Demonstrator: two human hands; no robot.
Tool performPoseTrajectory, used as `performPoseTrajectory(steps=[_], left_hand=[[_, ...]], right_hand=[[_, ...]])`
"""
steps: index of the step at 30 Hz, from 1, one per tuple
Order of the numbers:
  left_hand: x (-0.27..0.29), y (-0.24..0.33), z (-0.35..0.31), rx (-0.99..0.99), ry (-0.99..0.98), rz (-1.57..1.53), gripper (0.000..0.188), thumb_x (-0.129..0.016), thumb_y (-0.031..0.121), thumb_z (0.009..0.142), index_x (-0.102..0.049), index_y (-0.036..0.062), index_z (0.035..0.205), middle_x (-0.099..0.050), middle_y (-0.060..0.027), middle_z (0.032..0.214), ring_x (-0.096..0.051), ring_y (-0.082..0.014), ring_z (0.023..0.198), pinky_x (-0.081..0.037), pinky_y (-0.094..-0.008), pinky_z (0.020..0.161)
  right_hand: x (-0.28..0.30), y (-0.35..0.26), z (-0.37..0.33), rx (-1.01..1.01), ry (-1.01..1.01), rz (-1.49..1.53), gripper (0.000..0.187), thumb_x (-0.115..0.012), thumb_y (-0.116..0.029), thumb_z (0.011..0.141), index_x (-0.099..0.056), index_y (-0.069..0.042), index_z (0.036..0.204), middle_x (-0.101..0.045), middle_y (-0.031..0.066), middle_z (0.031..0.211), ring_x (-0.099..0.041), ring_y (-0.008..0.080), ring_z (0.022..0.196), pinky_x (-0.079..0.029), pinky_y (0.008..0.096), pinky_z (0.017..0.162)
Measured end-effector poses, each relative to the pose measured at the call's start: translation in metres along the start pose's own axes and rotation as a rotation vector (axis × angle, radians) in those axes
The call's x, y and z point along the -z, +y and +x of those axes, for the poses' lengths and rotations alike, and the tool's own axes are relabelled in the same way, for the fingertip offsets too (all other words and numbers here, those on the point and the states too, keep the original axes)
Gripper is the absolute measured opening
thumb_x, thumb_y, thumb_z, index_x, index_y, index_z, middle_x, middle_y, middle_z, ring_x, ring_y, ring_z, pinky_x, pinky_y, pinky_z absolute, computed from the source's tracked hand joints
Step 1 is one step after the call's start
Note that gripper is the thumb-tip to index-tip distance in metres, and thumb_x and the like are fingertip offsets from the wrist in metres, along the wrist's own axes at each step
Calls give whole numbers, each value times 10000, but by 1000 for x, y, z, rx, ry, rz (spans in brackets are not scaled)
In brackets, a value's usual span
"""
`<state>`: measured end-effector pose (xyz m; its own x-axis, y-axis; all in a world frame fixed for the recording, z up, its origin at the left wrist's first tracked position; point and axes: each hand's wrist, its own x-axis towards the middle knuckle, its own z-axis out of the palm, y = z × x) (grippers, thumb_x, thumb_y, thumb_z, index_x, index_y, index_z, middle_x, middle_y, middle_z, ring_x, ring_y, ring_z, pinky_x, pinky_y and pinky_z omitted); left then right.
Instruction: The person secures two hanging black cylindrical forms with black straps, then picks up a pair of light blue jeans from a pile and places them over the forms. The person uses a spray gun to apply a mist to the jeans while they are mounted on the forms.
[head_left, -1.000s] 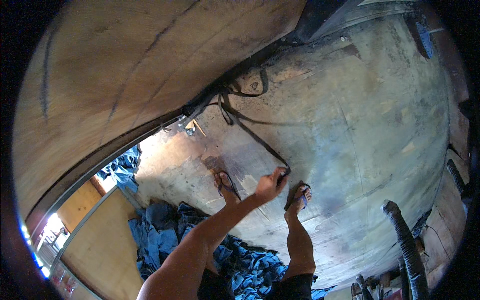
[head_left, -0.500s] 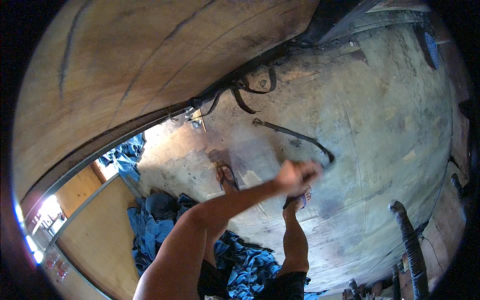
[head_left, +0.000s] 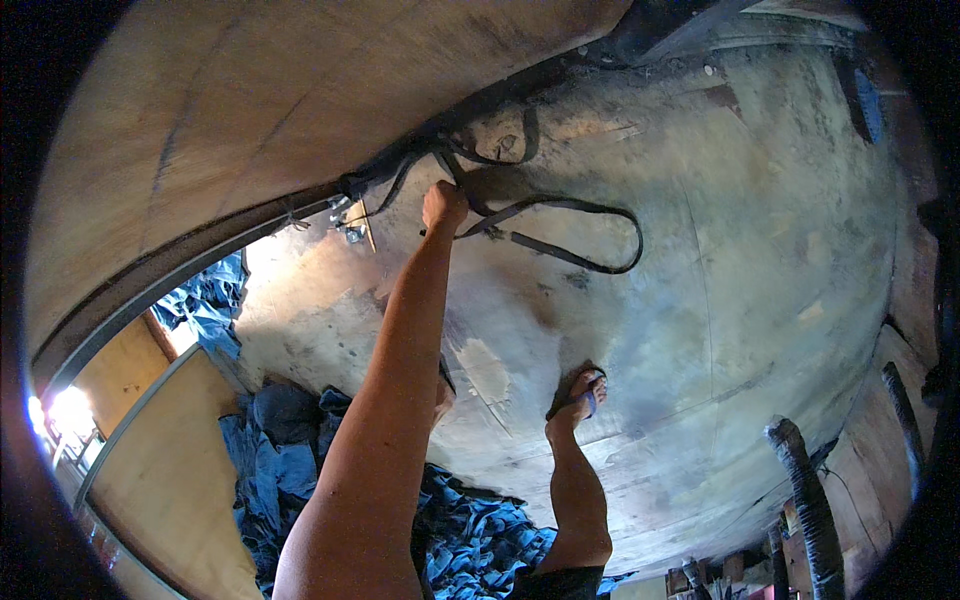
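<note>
My left hand (head_left: pixel 445 206) is at the end of an outstretched arm, close to the lower edge of the big tan panel. Its fingers are closed in a fist around a black strap (head_left: pixel 585 207). From the fist the strap runs out to the right, bends round in a wide loop and doubles back along the floor. Other dark straps (head_left: pixel 525 140) hang or lie just beyond the hand at the panel's edge. The part of the strap inside the fist is hidden. My right hand is out of view.
The worn floor (head_left: pixel 730 280) carries my sandalled right foot (head_left: pixel 584 392). Blue denim piles (head_left: pixel 480 530) lie near my legs. The tan panel (head_left: pixel 320 90) looms above left, a wooden board (head_left: pixel 170 470) stands left, and wrapped dark posts (head_left: pixel 805 500) rise at right.
My left hand has swung from beside the right foot up and left to the panel's edge. The strap's free length has been drawn along and now forms a loop.
</note>
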<state>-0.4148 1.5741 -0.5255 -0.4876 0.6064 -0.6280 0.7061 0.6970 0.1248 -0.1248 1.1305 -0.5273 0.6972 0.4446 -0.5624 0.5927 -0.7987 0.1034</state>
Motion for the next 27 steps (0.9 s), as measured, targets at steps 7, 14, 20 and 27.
performPoseTrajectory(steps=[7,14,20,27], left_hand=[[25,27,-145,-509,124,-786,168,-633,82,881,-498,7,948,-573,-111,806,-571,-262,732,-473,-356,698],[115,10,-324,-290,-143,-1220,144,-508,163,1021,-415,54,1044,-483,22,729,-402,-41,636,-323,-214,559],[163,-32,-340,-565,-113,-757,174,-516,181,1001,-500,8,997,-542,-63,845,-528,-133,750,-475,-313,714],[173,-13,-283,-568,-315,-849,204,-581,187,966,-500,6,1018,-546,-58,834,-557,-136,742,-495,-329,671]], right_hand=[[0,3,1,-39,-4,-23,554,-292,-424,1048,-434,-47,1427,-494,153,1441,-467,278,1310,-324,387,1115],[44,-12,-13,-8,50,191,622,-299,-499,1038,-490,-24,1392,-511,181,1421,-479,299,1293,-353,393,1093],[109,-17,-42,9,-16,225,627,-298,-500,1039,-489,-17,1390,-514,183,1417,-473,302,1297,-348,395,1098],[125,-18,-47,28,-39,233,633,-296,-501,1039,-489,-9,1388,-518,186,1413,-466,305,1301,-342,397,1104]])
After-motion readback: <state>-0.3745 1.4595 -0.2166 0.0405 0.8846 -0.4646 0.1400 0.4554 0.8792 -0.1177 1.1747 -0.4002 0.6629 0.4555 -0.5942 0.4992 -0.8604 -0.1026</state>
